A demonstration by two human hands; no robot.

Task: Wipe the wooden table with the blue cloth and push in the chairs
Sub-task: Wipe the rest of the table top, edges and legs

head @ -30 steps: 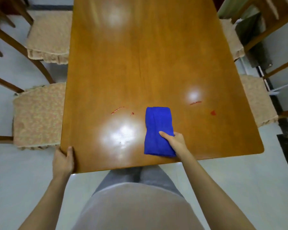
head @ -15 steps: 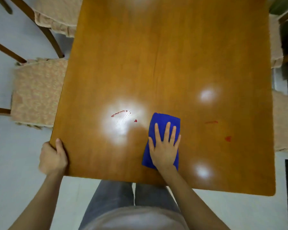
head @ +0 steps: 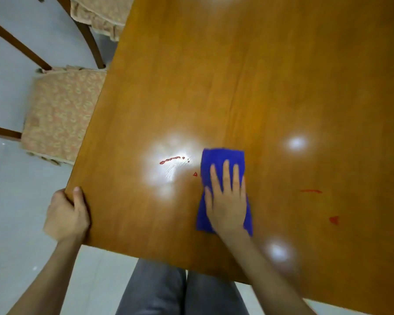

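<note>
Quantity present: one table (head: 237, 76); one cloth (head: 221, 155) on the table's near middle; two chairs at the table's left side, near chair (head: 59, 119) and far chair (head: 100, 12). Red marks on the table number four, plus a few specks: left streak (head: 172, 159) and left blot (head: 195, 174) in the table's near left half, right streak (head: 311, 190) and right blot (head: 334, 220) toward its right edge. Hands number two: left hand (head: 66, 214) at the table's near left corner, right hand (head: 228, 201) at its near middle.
</note>
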